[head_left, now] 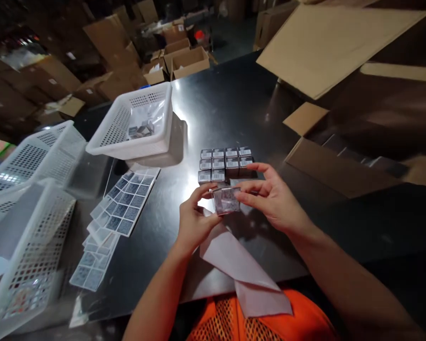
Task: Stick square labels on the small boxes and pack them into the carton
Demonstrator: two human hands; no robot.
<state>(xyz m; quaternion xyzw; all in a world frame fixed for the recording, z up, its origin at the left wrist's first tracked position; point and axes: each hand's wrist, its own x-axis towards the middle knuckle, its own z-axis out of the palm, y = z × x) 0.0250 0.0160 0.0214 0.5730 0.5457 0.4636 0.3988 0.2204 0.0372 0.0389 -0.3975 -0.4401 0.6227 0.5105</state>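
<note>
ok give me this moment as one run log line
left hand: holds small box | right hand: same box | beyond: labelled boxes in rows | left: sticker sheets, white basket

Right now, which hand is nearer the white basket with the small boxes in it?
Left. The left hand is on the basket's side of the small box both hands hold. The right hand is on the far side of that box.
</note>
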